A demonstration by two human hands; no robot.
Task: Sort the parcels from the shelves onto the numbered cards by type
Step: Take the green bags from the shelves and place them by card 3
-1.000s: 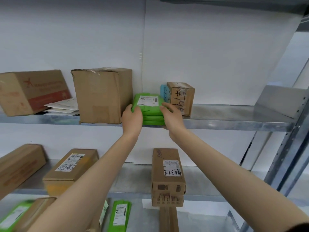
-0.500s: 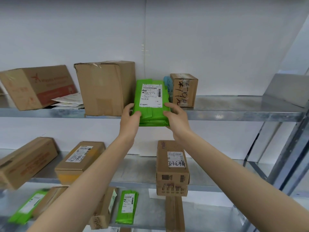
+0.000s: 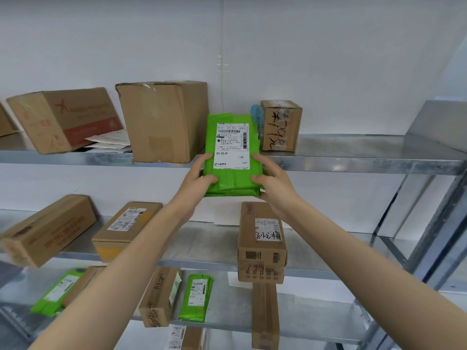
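**eng:** hand state?

**ops:** Both gripping. My left hand [image 3: 199, 176] has its thumb on the face of the green mailer stack [image 3: 231, 183], with the fingers round the left edge. My right hand [image 3: 271, 181] mirrors that on the right edge.

**eng:** why two hands?

**ops:** It's several soft poly bags piled together. My guess is that one hand would let them slide apart. The stack is tilted so the white label [image 3: 232, 146] faces me, and I can check the type before sorting.

**eng:** location?

**ops:** At the lip of the top shelf [image 3: 353, 157], between the big plain carton [image 3: 164, 120] and the small carton [image 3: 281, 126]. I can't tell whether the far end touches the shelf.

**eng:** readable text?

**ops:** The label has "棕色M", "1件", barcodes, and a top line of roughly "830-07 83 [A83]". The small carton has black marker scrawl I can't read. The far-left carton [image 3: 68, 117] has a red star and a red band, wording blurred. The bottom-shelf carton [image 3: 159, 296] reads something like "ALon". There's another green mailer [image 3: 195, 296] beside it. Numbered cards are not in view.
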